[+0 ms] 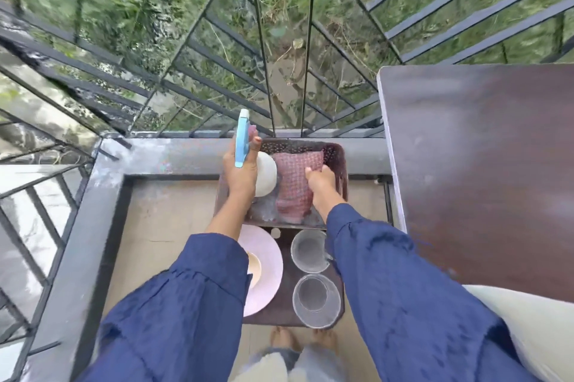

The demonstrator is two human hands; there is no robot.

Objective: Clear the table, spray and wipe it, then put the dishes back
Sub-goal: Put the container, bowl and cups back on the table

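My left hand [240,171] is closed around a white spray bottle [266,175] with a blue trigger head [241,140], held over a brown plastic basket [337,161]. My right hand [321,184] grips a red checked cloth [293,195] that lies in the basket. Below the basket, on a dark stool [287,311], stand a pink plate [264,269] with a small bowl on it, partly hidden by my left sleeve, and two clear glasses, one [309,251] behind the other [316,299]. The dark brown table [481,164] is at the right.
A black metal railing [264,77] and a grey ledge [174,154] run along the balcony edge ahead, with greenery beyond. A pale cushion or seat [534,332] sits at the lower right. My bare feet [301,339] stand on the tiled floor by the stool.
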